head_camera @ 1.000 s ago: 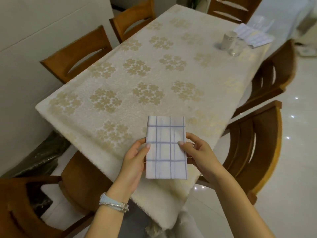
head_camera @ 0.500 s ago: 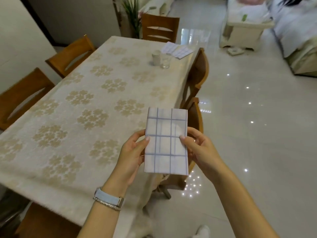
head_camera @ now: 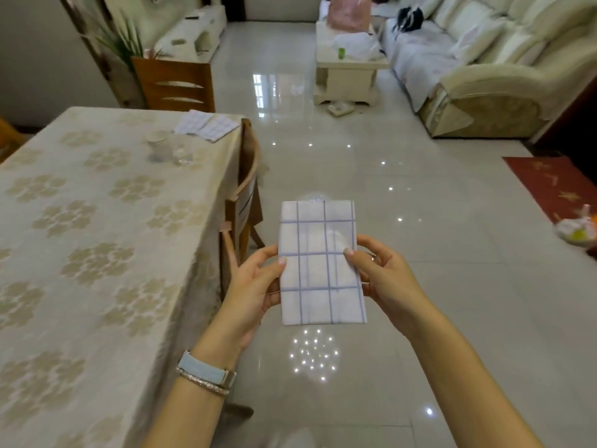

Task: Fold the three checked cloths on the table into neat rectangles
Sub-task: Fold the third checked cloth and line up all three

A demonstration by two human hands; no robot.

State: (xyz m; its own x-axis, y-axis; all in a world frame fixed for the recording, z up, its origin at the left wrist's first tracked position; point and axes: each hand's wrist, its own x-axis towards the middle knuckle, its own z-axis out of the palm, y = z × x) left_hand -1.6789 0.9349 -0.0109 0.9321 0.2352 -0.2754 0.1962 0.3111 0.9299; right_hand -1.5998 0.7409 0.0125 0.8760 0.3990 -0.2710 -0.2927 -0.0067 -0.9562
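1 folded checked cloth [head_camera: 319,263] is held over the floor [head_camera: 420,221], just right of the bench [head_camera: 97,253]. The left hand [head_camera: 255,292] pinches its left edge and the right hand [head_camera: 384,279] its right edge, with fingers [head_camera: 263,253] curled behind and thumbs in front. 2 more checked cloths [head_camera: 210,126] lie at the bench's far corner, near 1 cup stack [head_camera: 158,145] and 1 glass [head_camera: 182,153].

A home, with dining and living areas open to one another. The worktop [head_camera: 97,237] wears a cream tablecloth with gold flower clusters, and brown wooden chairs [head_camera: 176,85] stand at it. Beyond, across glossy pale floor tiles [head_camera: 436,286], sit a cream upholstered sofa [head_camera: 491,59], a low cream coffee table [head_camera: 347,76], a red patterned rug [head_camera: 555,185] and a green potted plant [head_camera: 124,37].
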